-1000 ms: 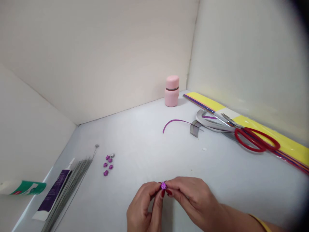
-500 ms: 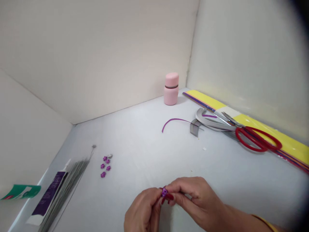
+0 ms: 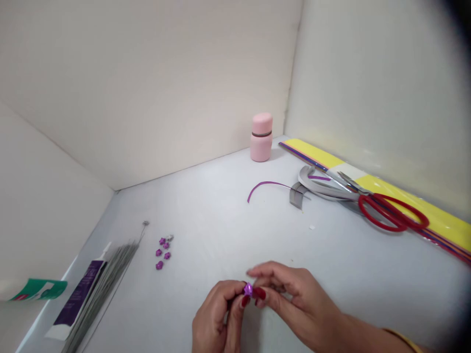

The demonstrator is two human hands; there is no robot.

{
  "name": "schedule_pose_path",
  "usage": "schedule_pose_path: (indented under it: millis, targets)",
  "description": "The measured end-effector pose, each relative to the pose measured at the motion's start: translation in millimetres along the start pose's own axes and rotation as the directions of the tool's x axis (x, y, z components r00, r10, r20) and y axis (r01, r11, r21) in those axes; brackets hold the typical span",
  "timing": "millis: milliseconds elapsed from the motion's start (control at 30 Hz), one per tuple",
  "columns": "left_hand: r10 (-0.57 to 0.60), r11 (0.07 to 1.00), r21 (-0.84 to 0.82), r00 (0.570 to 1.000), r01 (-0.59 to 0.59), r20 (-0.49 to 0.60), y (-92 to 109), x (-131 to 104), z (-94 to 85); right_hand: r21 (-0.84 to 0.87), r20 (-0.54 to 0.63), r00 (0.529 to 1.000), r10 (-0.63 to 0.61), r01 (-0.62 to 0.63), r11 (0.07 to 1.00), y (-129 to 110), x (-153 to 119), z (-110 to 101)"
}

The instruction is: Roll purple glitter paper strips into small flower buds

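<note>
- Held star [image 3: 248, 290]: foil-like, shiny
- Loose stars [image 3: 159, 265]: the same glossy, foil-like finish
- Scissors [image 3: 386, 207]: bright metal blades, smooth plastic-looking handles
- Flask [image 3: 261, 147]: smooth, matt body
- Wires [image 3: 103, 288]: dull, metallic-looking
- Packet [image 3: 382, 185]: glossy clear plastic over paper-like sheets
- Tube [image 3: 79, 292]: smooth, soft sheen
- Table [image 3: 206, 211]: smooth, mostly matt

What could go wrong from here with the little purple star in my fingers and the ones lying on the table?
The purple star is tiny and pinched by fingertips of the left hand, so it might slip out. A red nail of the right hand sits close beside it and could dent it. The loose purple stars might scatter if a hand brushes them.
</note>
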State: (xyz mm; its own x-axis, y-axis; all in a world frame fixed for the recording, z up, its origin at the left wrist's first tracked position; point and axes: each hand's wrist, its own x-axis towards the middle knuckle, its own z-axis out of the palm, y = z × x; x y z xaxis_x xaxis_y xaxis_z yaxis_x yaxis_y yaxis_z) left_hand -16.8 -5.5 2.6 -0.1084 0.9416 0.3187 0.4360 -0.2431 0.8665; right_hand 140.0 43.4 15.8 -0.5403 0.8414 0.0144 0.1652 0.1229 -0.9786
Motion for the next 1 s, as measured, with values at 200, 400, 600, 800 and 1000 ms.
schedule_pose_path:
  millis: [200,400,600,800,1000]
  targets:
    - [-0.078,0.988,-0.140,0.996,0.072,-0.041,1.5,-0.8,3.9,-0.211,0.035,0.977,-0.213,0.215,0.953,1.7,1.0,-4.9]
    - [-0.188,0.949,-0.274,0.977,0.153,-0.104,-1.3,-5.1,8.6,-0.227,-0.021,0.954,-0.299,0.287,0.931,3.6,-0.3,-0.8]
    - [-0.040,0.996,-0.083,0.994,0.032,-0.099,-1.1,-6.5,8.1,-0.274,-0.080,0.940,-0.331,0.299,0.914,0.8,-1.0,-1.0]
    - [0.203,0.952,0.249,0.977,-0.181,-0.066,-6.0,-7.4,4.4,-0.297,-0.062,0.948,-0.311,0.280,0.913,1.8,-1.2,-1.3]
    - [0.227,0.935,0.294,0.972,-0.199,-0.066,-6.2,-7.6,5.9,-0.333,-0.052,0.948,-0.315,0.281,0.900,1.5,-1.8,1.0]
